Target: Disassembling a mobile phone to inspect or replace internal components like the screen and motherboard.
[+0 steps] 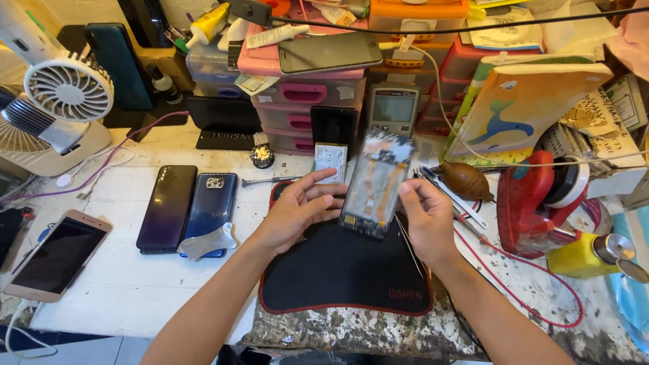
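Both hands — left hand point(297, 211), right hand point(424, 217) — grip the opened phone point(375, 184) above the black mat point(345, 270).

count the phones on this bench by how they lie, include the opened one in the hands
Opened phone, held up between the left hand and right hand: 1
Back-up phones on the white bench top, dark purple and blue: 2
Screen-up phones, rose-gold on the bench, grey on the pink drawers: 2
Total: 5
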